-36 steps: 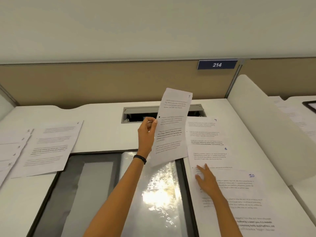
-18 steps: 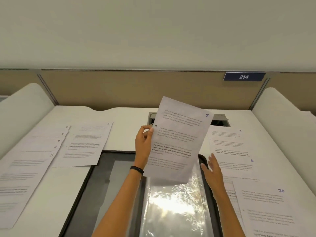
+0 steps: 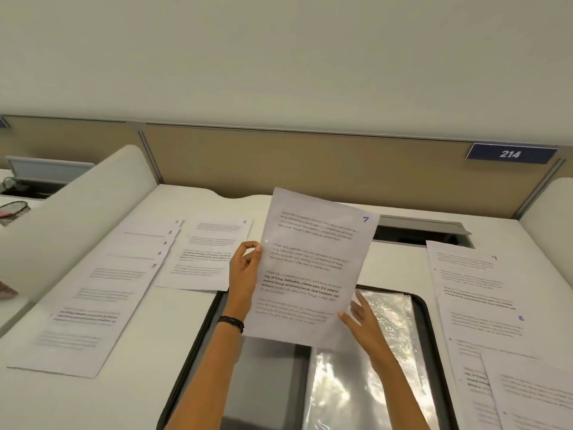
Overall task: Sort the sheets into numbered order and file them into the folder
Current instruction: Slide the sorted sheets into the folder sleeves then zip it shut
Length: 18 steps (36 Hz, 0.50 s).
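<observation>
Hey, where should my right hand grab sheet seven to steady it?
Pinch the lower right edge of sheet 7, coming from the right. The left hand pinches only its left edge midway, so the tilted sheet hangs free there, and your right hand sits beside that corner.

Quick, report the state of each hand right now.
Left hand: closed, pinching the left edge of the sheet numbered 7.
Right hand: open, fingers straight at that sheet's lower right edge.
</observation>
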### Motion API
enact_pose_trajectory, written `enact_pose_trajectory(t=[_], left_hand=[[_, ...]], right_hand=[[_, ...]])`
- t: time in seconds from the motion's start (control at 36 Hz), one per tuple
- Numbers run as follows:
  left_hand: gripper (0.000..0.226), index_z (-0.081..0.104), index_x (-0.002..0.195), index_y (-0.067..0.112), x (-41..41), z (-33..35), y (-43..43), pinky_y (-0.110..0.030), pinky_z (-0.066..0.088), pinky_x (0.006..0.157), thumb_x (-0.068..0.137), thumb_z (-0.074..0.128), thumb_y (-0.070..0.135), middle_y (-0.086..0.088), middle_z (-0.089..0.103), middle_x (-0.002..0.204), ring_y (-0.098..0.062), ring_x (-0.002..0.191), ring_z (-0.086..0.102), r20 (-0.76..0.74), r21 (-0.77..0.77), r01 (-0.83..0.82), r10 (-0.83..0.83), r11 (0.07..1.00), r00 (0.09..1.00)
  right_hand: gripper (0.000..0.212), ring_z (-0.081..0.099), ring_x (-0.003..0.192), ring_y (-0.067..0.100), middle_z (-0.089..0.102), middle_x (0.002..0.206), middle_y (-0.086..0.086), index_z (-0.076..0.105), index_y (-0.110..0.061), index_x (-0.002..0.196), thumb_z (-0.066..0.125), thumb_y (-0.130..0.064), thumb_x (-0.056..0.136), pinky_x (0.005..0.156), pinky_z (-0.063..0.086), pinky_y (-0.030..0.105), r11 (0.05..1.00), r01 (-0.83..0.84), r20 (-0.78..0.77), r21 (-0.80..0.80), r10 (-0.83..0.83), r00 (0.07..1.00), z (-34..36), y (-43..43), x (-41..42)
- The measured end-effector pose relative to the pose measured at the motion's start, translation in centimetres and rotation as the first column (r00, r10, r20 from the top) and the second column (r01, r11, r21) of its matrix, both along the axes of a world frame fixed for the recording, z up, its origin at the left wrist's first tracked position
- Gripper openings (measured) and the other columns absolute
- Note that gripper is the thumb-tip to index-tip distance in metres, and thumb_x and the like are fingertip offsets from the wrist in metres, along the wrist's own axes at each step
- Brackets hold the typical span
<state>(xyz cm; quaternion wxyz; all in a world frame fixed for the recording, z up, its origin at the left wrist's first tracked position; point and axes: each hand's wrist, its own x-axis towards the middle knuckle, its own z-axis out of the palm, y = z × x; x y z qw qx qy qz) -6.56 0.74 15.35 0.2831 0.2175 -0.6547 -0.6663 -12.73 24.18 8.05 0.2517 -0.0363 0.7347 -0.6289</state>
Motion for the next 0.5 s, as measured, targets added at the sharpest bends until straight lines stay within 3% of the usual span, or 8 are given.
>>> enact_pose_trajectory(t=[0.08,0.19,0.25,0.42,0.5], left_hand=[[0.014,0.053,0.093,0.018,1.0,-0.3,-1.7,-0.033,0.058,0.060,0.096,0.052,0.031,-0.003,0.073,0.078,-0.018,0.070,0.068,0.017,0.027,-0.028,0.028,0.999,0.999],[0.012,0.055,0.090,0.018,2.1,-0.4,-3.9,-0.022,0.051,0.051,0.096,0.053,0.029,0.001,0.072,0.075,-0.011,0.066,0.067,0.014,0.079,-0.102,0.101,0.992,0.995],[0.013,0.055,0.090,0.017,2.6,-0.8,-5.1,-0.019,0.050,0.050,0.096,0.054,0.028,0.003,0.071,0.073,-0.008,0.064,0.066,0.023,0.079,-0.131,0.129,0.988,0.991],[0.011,0.056,0.094,0.012,4.3,-2.9,-8.3,-0.022,0.054,0.053,0.097,0.053,0.022,0.001,0.071,0.074,-0.010,0.064,0.067,0.075,0.065,-0.150,0.145,0.987,0.987],[0.011,0.057,0.102,0.010,5.2,-4.5,-9.8,-0.019,0.054,0.057,0.097,0.053,0.019,-0.004,0.070,0.087,-0.011,0.072,0.068,0.142,0.061,-0.128,0.118,0.990,0.983]], right_hand=[[0.049,0.059,0.110,0.016,0.062,0.121,0.002,0.043,-0.020,0.135,0.062,-0.016,0.090,0.085,0.049,0.024,0.999,-0.044,0.015,-0.007,0.045,0.999,0.0,-1.5,0.2],[0.016,0.069,0.091,0.021,0.073,0.094,0.005,0.065,-0.010,0.104,0.058,-0.003,0.091,0.073,0.057,0.027,0.995,-0.097,0.018,-0.011,0.097,0.995,0.4,-3.3,0.8],[0.016,0.071,0.084,0.019,0.073,0.091,0.006,0.068,-0.009,0.094,0.055,0.001,0.091,0.067,0.056,0.025,0.994,-0.110,0.016,-0.004,0.110,0.994,0.7,-4.3,1.3],[0.015,0.068,0.065,0.009,0.072,0.079,0.004,0.067,-0.008,0.088,0.056,0.002,0.090,0.055,0.054,0.024,0.993,-0.110,0.004,0.034,0.110,0.994,0.6,-6.9,2.0],[0.017,0.068,0.068,0.010,0.070,0.081,0.001,0.065,-0.012,0.084,0.057,0.002,0.090,0.053,0.054,0.022,0.997,-0.066,0.006,0.039,0.065,0.998,0.4,-8.3,2.2]])
